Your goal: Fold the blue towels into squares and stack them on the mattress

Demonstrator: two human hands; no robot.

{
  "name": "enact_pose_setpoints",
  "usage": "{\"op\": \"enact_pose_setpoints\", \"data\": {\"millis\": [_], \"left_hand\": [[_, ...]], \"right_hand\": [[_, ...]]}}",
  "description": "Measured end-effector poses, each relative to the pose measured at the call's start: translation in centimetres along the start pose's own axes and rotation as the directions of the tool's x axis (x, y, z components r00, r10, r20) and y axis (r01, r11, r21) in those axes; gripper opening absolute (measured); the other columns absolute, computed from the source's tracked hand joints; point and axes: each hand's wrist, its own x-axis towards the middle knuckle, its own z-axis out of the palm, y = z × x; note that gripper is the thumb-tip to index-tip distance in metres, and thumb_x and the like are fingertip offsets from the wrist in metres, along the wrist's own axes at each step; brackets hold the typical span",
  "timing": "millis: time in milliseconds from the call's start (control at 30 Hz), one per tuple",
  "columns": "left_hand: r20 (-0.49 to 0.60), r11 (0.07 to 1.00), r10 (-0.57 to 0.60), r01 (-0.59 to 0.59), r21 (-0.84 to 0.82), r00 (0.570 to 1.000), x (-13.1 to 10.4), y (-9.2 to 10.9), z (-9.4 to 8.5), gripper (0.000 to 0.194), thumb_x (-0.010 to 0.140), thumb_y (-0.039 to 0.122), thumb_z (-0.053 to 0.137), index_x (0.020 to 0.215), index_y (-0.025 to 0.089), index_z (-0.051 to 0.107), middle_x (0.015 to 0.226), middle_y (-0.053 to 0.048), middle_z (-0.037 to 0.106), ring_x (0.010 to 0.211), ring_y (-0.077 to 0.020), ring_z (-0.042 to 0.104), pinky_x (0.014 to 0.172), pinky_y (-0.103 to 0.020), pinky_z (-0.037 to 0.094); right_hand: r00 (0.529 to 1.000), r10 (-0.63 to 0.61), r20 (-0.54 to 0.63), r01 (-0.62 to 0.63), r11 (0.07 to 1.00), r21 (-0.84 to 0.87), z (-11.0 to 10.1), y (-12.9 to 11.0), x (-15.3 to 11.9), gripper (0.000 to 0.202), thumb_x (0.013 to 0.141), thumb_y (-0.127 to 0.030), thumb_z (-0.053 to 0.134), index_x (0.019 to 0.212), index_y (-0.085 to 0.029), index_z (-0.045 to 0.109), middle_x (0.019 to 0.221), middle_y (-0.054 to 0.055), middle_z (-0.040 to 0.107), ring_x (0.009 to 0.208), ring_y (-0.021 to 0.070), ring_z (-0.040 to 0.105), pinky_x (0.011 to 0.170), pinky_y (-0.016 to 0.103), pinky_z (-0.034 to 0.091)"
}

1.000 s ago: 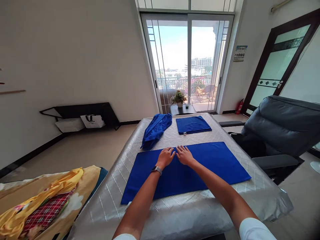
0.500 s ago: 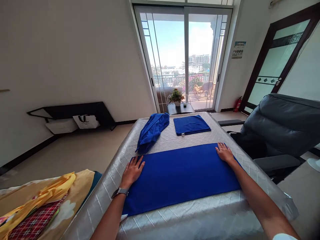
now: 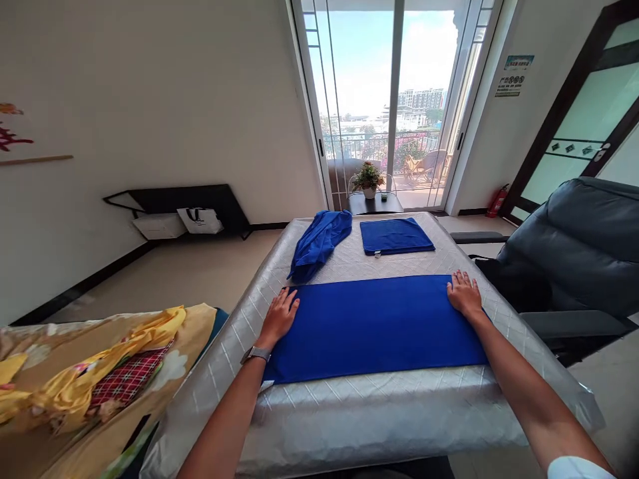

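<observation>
A long blue cloth (image 3: pixel 379 329) lies flat across the silver quilted cover of the table (image 3: pixel 369 419). My left hand (image 3: pixel 279 316) rests on its far left corner, palm down with the fingers apart. On the far right corner lies my right hand (image 3: pixel 464 293), also flat with spread fingers. Neither hand grips the cloth. A small white label shows at the near left corner. Beyond it are a crumpled blue cloth (image 3: pixel 319 245) on the left and a folded blue cloth (image 3: pixel 397 236) with a white tag on the right.
A bed (image 3: pixel 200 326) with a patterned cover and yellow and red plaid cloths is at the left. A dark armchair (image 3: pixel 589 246) stands along the right side. Past the far edge are a small table with a potted plant (image 3: pixel 368 178) and a sliding glass door.
The view has shifted, so the scene sits further right and higher in the picture. Both hands still lie on the far corners of the long blue cloth, which looks unchanged.
</observation>
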Motion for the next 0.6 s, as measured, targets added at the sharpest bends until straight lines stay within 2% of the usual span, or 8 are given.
{"op": "enact_pose_setpoints", "data": {"millis": [100,167,267,333,467,533,600], "left_hand": [[0.149,0.992,0.107,-0.097,-0.075,0.983,-4.5,0.0,-1.1,0.061,0.104,0.052,0.031,0.153,0.020,0.046,0.167,-0.008,0.032,0.155,-0.0239,0.028,0.127,-0.044,0.025],[0.156,0.989,0.142,-0.132,-0.072,0.978,-8.5,-0.2,-1.2,0.061,0.103,0.056,0.031,0.155,0.026,0.042,0.169,-0.005,0.029,0.155,-0.0238,0.026,0.127,-0.045,0.025],[0.125,0.991,0.132,-0.131,-0.015,0.983,-14.1,-0.5,-0.4,0.062,0.103,0.056,0.031,0.160,0.031,0.032,0.170,-0.003,0.024,0.157,-0.0255,0.021,0.127,-0.051,0.024],[0.148,0.995,0.097,-0.101,0.025,0.984,-16.4,-0.4,0.4,0.062,0.103,0.054,0.033,0.160,0.031,0.030,0.170,-0.004,0.024,0.157,-0.0272,0.021,0.126,-0.054,0.025],[0.163,0.996,0.018,-0.032,0.082,0.986,-17.5,0.1,1.2,0.058,0.104,0.047,0.032,0.159,0.030,0.033,0.169,-0.004,0.025,0.157,-0.0273,0.021,0.126,-0.054,0.023],[0.162,0.995,0.005,-0.021,0.097,0.987,-17.3,0.4,1.1,0.058,0.103,0.047,0.032,0.159,0.031,0.032,0.169,-0.003,0.024,0.157,-0.0269,0.021,0.126,-0.053,0.022],[0.177,0.994,-0.004,-0.016,0.111,0.984,-17.1,0.4,0.9,0.059,0.103,0.048,0.031,0.160,0.031,0.030,0.170,-0.002,0.021,0.157,-0.0266,0.020,0.127,-0.053,0.020]], "right_hand": [[0.994,-0.055,-0.099,0.054,0.999,-0.008,-1.0,-1.2,-2.1,0.061,0.104,-0.028,0.018,0.156,-0.003,0.037,0.167,0.014,0.030,0.156,0.0269,0.017,0.127,0.048,0.006],[0.988,-0.114,-0.101,0.115,0.993,0.006,-1.5,-2.8,-4.3,0.062,0.104,-0.030,0.019,0.157,-0.003,0.036,0.166,0.015,0.031,0.156,0.0279,0.018,0.127,0.048,0.008],[0.956,-0.294,-0.002,0.293,0.954,0.069,-2.5,-6.6,-8.6,0.063,0.105,-0.037,0.020,0.160,-0.009,0.034,0.167,0.012,0.029,0.156,0.0265,0.020,0.127,0.047,0.013],[0.894,-0.442,0.076,0.426,0.890,0.163,-3.2,-10.3,-11.7,0.065,0.106,-0.045,0.018,0.162,-0.015,0.031,0.167,0.008,0.027,0.156,0.0251,0.020,0.127,0.048,0.015],[0.775,-0.621,0.116,0.556,0.757,0.342,-4.6,-18.6,-16.8,0.072,0.105,-0.058,0.015,0.164,-0.017,0.025,0.169,0.006,0.017,0.158,0.0245,0.013,0.128,0.048,0.013],[0.741,-0.662,0.112,0.579,0.715,0.392,-4.8,-21.9,-18.2,0.075,0.105,-0.060,0.016,0.164,-0.015,0.022,0.170,0.006,0.011,0.158,0.0244,0.009,0.128,0.049,0.010],[0.727,-0.675,0.124,0.577,0.699,0.423,-4.7,-24.0,-19.0,0.077,0.104,-0.062,0.016,0.164,-0.014,0.019,0.170,0.007,0.009,0.158,0.0245,0.006,0.128,0.050,0.008]]}}
